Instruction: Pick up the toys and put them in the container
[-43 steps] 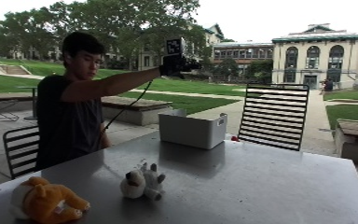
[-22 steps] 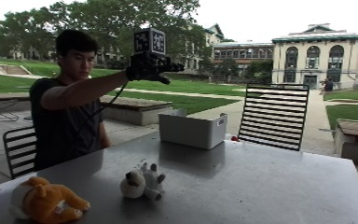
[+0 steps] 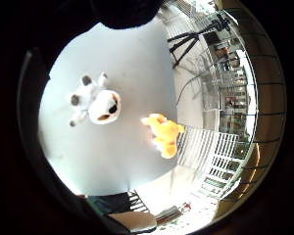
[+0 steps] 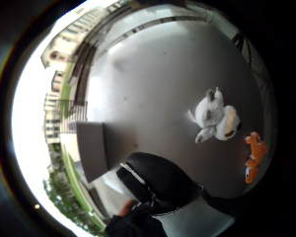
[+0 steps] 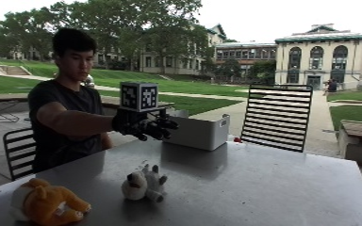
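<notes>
A white and grey plush toy (image 5: 144,183) lies on the grey table (image 5: 250,188) near its front. An orange plush toy (image 5: 45,203) lies at the table's front left corner. A white container (image 5: 196,130) stands at the far edge. My gloved right hand (image 5: 144,126) hovers in the air above the table, between the container and the white toy, fingers spread and loosely bent, holding nothing. Both palm views look down on the white toy (image 3: 96,101) (image 4: 214,116) and the orange toy (image 3: 163,134) (image 4: 254,156); the thumb side view also shows the container (image 4: 92,148).
A black slatted chair (image 5: 279,117) stands behind the table's far side to the right of the container. Another dark chair (image 5: 19,146) is at the left behind the person. Bare tabletop stretches to the right of the toys.
My right hand has come down from high above head level and moved left toward the person, now hovering low over the table above the white toy. The toys and container have not moved.
</notes>
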